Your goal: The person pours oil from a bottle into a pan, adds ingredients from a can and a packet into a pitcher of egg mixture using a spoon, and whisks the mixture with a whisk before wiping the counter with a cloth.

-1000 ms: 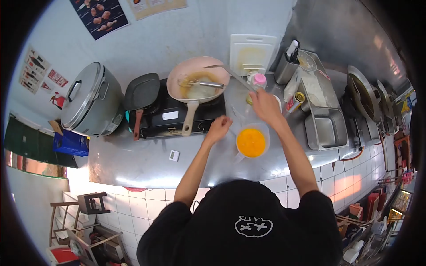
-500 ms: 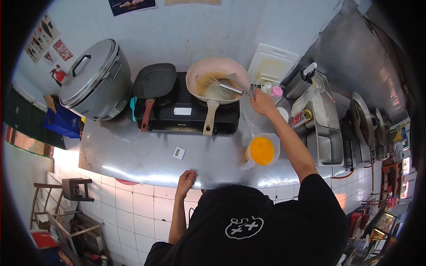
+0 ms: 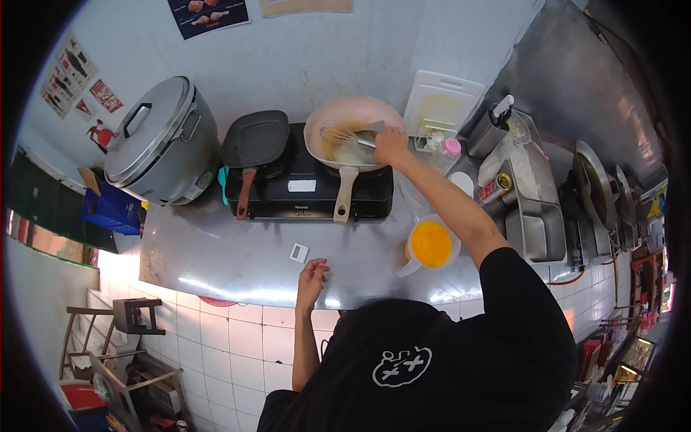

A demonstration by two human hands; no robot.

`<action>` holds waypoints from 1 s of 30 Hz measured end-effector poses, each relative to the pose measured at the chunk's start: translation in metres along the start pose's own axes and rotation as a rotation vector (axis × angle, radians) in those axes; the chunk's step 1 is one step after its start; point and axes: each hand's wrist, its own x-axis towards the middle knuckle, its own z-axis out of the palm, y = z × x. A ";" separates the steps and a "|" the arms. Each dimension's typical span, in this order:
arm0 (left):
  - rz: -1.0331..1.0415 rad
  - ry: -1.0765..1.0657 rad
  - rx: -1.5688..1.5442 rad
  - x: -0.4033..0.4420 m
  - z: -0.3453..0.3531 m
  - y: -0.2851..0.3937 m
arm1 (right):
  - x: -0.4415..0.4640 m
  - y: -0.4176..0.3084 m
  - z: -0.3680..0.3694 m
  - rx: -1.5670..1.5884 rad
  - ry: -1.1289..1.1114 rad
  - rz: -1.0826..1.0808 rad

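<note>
The stove and poster bear lettering too small to read.

Wire whisk aslant in pinkish pan

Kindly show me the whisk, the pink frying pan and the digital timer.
Whisk (image 3: 350,137), head view: wires near the handle.
Pink frying pan (image 3: 358,110), head view: inner wall.
Digital timer (image 3: 299,253), head view: front face.
</note>
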 end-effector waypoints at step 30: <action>-0.055 -0.241 0.184 -0.019 0.088 -0.004 | -0.306 0.188 -0.076 1.013 -0.200 0.125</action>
